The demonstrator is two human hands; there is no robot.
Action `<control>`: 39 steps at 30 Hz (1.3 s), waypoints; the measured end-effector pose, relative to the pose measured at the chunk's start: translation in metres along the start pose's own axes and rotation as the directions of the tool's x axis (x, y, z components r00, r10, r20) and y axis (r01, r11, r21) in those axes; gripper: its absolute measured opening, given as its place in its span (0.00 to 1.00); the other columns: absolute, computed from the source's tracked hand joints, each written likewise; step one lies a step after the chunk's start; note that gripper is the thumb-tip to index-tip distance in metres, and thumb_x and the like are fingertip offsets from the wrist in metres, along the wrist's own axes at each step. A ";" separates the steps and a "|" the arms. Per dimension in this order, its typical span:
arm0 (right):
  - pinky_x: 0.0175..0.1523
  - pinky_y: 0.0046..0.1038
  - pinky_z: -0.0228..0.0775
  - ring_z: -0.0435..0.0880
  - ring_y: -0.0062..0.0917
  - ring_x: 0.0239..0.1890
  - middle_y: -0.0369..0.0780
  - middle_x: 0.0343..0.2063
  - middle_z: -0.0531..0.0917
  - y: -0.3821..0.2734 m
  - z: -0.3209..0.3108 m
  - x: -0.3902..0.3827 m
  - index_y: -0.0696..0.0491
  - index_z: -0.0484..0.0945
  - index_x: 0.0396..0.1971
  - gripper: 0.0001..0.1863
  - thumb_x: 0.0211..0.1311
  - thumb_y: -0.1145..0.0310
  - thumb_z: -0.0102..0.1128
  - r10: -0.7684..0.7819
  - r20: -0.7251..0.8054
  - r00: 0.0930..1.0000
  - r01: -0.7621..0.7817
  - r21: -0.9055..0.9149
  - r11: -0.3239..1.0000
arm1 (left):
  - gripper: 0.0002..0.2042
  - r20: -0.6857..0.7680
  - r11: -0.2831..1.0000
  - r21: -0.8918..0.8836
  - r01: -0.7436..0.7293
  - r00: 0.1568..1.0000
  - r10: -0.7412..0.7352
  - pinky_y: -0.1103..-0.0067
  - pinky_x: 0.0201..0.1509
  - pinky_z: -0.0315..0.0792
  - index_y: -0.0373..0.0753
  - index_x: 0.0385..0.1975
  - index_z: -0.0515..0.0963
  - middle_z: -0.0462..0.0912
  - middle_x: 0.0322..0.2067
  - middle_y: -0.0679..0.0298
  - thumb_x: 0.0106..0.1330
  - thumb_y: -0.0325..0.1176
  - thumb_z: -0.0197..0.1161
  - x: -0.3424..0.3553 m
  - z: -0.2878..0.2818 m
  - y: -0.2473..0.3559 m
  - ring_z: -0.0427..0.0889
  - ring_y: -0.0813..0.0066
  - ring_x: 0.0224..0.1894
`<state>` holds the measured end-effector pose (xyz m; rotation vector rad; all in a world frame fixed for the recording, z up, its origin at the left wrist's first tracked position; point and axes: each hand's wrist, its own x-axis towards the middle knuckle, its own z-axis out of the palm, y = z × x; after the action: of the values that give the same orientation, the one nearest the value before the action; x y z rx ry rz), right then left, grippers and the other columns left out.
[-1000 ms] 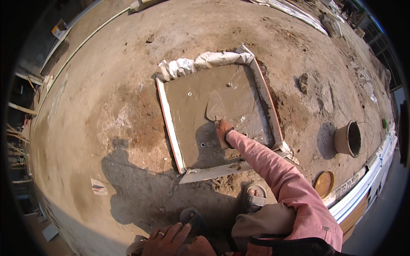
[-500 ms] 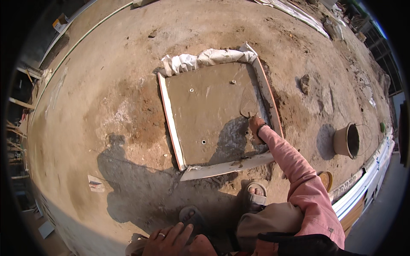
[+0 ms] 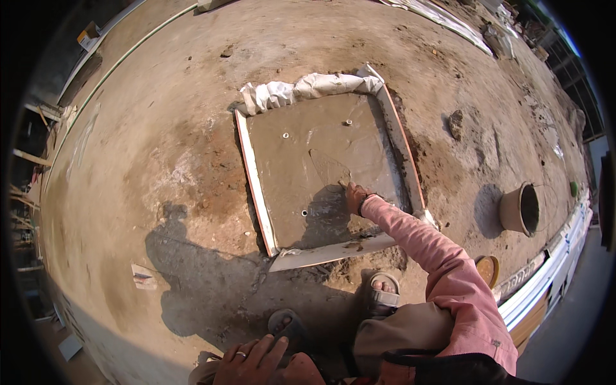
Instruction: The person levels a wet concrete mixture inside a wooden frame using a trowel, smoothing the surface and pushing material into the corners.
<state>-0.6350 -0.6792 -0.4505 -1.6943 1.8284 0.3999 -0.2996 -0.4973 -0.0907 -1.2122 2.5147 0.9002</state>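
My right hand [image 3: 357, 199] is closed round the handle of a pointed trowel [image 3: 330, 168]. Its blade, smeared with the same grey-brown mix, lies flat on wet concrete [image 3: 273, 160] inside a squarish form. White boards [image 3: 256, 189] edge the form, and crumpled white sheeting [image 3: 314, 85] covers its far side. Short pipe ends poke out of the concrete: one at far left [image 3: 285, 135], another at far right [image 3: 348, 122], a third at near left [image 3: 305, 213]. Resting near my knee with its fingers laid out, my left hand [image 3: 250, 360] wears a ring and holds nothing.
A bucket [image 3: 513, 212] stands on the ground to the right, with a round brown lid-like piece [image 3: 487, 272] nearer me. A flat float [image 3: 144, 276] lies at left. A rock [image 3: 455, 124] sits beyond the form's right side. Long white lengths [image 3: 545, 276] line the right edge.
My right hand has moved left and slightly nearer with the trowel, whose blade now points toward the far left over the middle of the concrete. My left hand has stayed put.
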 end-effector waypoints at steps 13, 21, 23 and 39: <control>0.56 0.40 0.65 0.73 0.45 0.53 0.53 0.43 0.76 0.082 0.016 -0.017 0.58 0.70 0.51 0.19 0.60 0.69 0.43 -0.151 -0.088 0.985 0.147 -0.053 0.988 | 0.30 -0.009 0.998 0.021 -0.057 0.998 0.058 0.66 0.55 0.66 0.38 0.60 0.63 0.71 0.53 0.54 0.56 0.38 0.59 0.007 0.000 -0.002 0.73 0.58 0.51; 0.52 0.43 0.68 0.77 0.49 0.47 0.54 0.45 0.75 0.069 -0.002 -0.005 0.56 0.64 0.46 0.16 0.61 0.63 0.43 0.013 -0.092 0.996 -0.021 -0.081 0.996 | 0.31 -0.013 0.998 0.039 -0.040 0.999 0.041 0.66 0.55 0.67 0.39 0.61 0.62 0.71 0.54 0.54 0.56 0.38 0.59 0.004 0.002 0.003 0.73 0.57 0.51; 0.49 0.39 0.70 0.79 0.44 0.45 0.52 0.41 0.77 0.119 0.010 0.010 0.58 0.66 0.43 0.17 0.58 0.63 0.48 0.065 -0.211 0.975 -0.080 -0.066 0.995 | 0.31 0.006 0.999 0.040 -0.020 1.000 0.020 0.66 0.54 0.67 0.40 0.62 0.61 0.71 0.55 0.54 0.56 0.38 0.59 0.004 0.001 0.004 0.73 0.57 0.51; 0.36 0.34 0.75 0.82 0.37 0.37 0.47 0.33 0.81 0.011 0.011 0.064 0.58 0.80 0.33 0.12 0.53 0.66 0.56 -0.322 0.132 0.938 0.326 -0.659 0.678 | 0.29 0.020 0.998 -0.003 -0.057 0.998 0.057 0.65 0.55 0.65 0.36 0.60 0.63 0.70 0.54 0.51 0.58 0.38 0.57 0.013 -0.002 0.002 0.72 0.54 0.51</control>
<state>-0.6428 -0.7212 -0.5002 -2.4474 1.3904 1.0036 -0.3093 -0.5057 -0.0936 -1.1313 2.5450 0.9238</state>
